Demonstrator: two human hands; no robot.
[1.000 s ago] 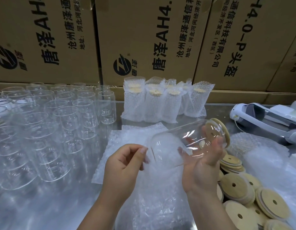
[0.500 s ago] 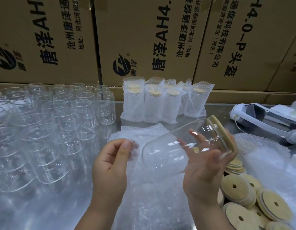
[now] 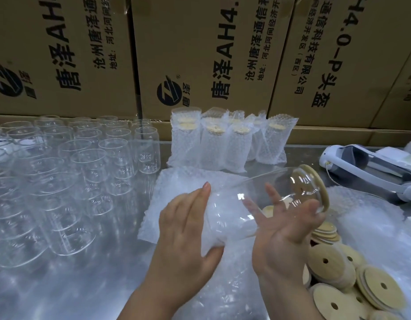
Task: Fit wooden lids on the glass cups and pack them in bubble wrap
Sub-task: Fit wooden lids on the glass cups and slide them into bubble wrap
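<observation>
Glass end first: gripped the lidded glass cup (image 3: 264, 188) sideways in right hand (image 3: 285, 236), pinched bubble bag (image 3: 214, 229) at its base with left hand (image 3: 183, 229), prob for easier sleeving.

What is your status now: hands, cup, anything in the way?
Left hand holds bag. Right hand holds cup, tilted, lid fitted, base at bag. Nothing seen between them.

Brown cardboard boxes (image 3: 199, 54) printed with black Chinese characters and a round logo fill the top of the frame like a wall. Below them a shiny metal tabletop (image 3: 73, 285) throws back pale, streaky light.
</observation>
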